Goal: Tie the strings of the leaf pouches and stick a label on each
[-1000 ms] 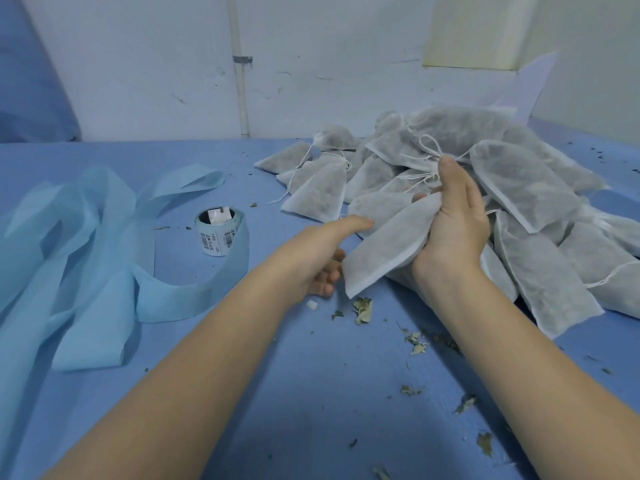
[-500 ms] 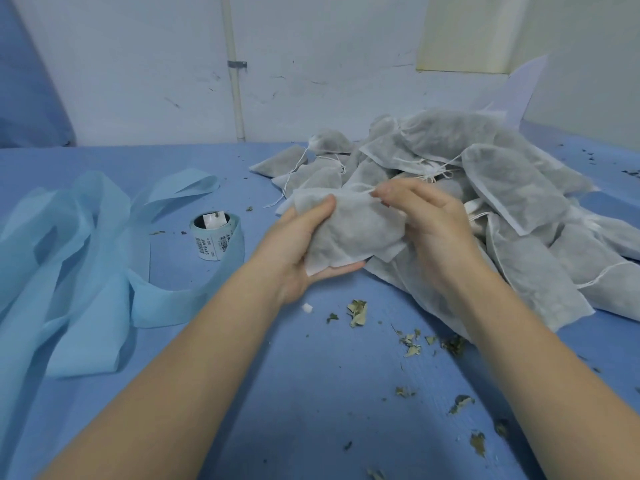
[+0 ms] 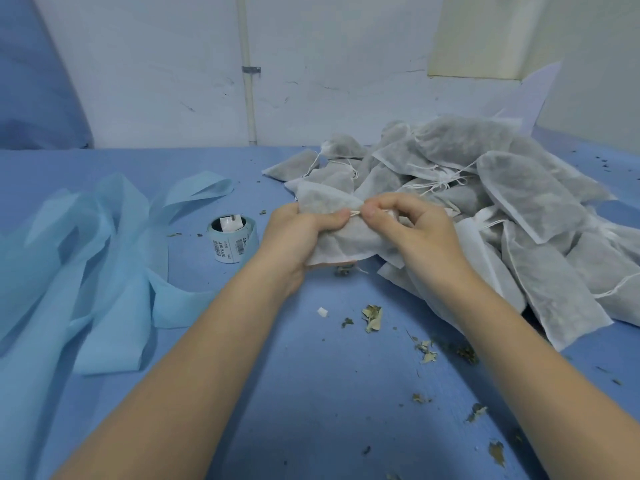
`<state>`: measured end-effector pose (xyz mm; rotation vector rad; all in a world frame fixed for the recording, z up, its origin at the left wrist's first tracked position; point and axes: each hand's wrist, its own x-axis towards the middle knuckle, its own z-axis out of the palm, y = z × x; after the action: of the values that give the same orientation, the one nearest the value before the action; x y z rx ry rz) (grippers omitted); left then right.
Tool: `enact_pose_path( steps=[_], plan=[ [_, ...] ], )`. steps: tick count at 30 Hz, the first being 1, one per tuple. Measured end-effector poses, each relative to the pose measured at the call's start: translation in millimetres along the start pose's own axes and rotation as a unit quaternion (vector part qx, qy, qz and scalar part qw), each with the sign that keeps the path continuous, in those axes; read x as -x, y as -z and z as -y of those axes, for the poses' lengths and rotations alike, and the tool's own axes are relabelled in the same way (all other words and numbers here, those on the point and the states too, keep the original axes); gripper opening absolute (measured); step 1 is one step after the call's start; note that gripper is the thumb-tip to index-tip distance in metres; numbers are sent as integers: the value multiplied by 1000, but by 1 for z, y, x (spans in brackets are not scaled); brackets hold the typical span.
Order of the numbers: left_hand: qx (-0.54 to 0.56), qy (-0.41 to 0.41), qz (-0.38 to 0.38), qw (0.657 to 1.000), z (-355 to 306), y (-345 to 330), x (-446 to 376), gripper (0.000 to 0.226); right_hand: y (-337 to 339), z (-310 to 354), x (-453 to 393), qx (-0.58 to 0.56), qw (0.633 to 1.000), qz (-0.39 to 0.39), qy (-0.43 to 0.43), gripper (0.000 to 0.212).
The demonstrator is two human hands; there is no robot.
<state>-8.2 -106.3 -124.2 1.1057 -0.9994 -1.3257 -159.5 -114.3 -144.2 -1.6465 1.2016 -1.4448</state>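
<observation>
I hold one white leaf pouch (image 3: 349,237) above the blue table, in front of the pile. My left hand (image 3: 301,233) grips the pouch's left side, thumb on top. My right hand (image 3: 412,223) pinches the pouch's thin string (image 3: 356,213) between thumb and forefinger, right beside my left thumb. A heap of grey-white leaf pouches (image 3: 502,202) with loose strings lies to the right and behind. A roll of barcode labels (image 3: 230,242) stands upright to the left of my left hand.
Long loops of pale blue backing strip (image 3: 104,251) spread over the table's left side. Dry leaf crumbs (image 3: 372,317) and a small white scrap (image 3: 322,312) lie on the blue table (image 3: 311,393) near my forearms. A white wall with a pipe (image 3: 247,81) closes the back.
My right hand lifted a pouch off the pile and my left hand took hold of it. Both hands drew it toward me, and my right fingers now pinch its string.
</observation>
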Motion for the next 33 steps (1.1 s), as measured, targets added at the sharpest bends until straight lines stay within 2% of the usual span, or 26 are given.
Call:
enact_pose_path(
  steps=[2, 3, 5, 7, 10, 13, 17, 19, 22, 25, 27, 29, 30, 31, 33],
  plan=[
    [7, 1, -25, 1000, -9, 6, -2, 18, -8, 3, -7, -1, 1000, -9, -6, 8],
    [15, 2, -33, 999, -14, 10, -2, 16, -14, 6, -12, -14, 1000, -12, -13, 17],
    [43, -8, -67, 997, -26, 22, -4, 6, -28, 11, -21, -111, 992, -7, -58, 34],
    [68, -24, -129, 989, -37, 38, -7, 8, -45, 11, -27, -181, 978, 24, -101, 37],
    [83, -50, -201, 975, -46, 63, -9, 12, -71, -2, -26, -36, 988, 123, -89, 38],
    [86, -48, -238, 966, -48, 82, -12, 14, -95, -10, -29, 82, 974, 200, -64, 46],
    [65, -57, -289, 953, -46, 97, -20, 12, -122, -12, -40, 177, 960, 218, -10, 61],
    [39, -67, -312, 947, -45, 101, -23, 14, -131, -12, -43, 185, 956, 225, 26, 58],
    [43, -56, -309, 949, -44, 102, -26, 15, -140, -13, -46, 169, 950, 253, 73, 43],
    [29, -60, -306, 950, -42, 100, -29, 9, -145, -15, -46, 145, 960, 238, 18, 49],
    [1, -77, -307, 949, -39, 97, -31, 13, -147, -17, -44, 140, 965, 222, -14, 56],
    [-39, -85, -300, 949, -37, 95, -33, 17, -147, -18, -44, 155, 967, 202, -13, 58],
    [-58, -85, -295, 950, -36, 94, -34, 11, -145, -17, -43, 168, 967, 192, -11, 56],
    [-75, -82, -292, 950, -36, 93, -35, 9, -142, -16, -42, 180, 967, 182, -8, 51],
    [-102, -73, -282, 951, -34, 90, -39, 26, -136, -17, -40, 189, 967, 168, 2, 33]
  ],
)
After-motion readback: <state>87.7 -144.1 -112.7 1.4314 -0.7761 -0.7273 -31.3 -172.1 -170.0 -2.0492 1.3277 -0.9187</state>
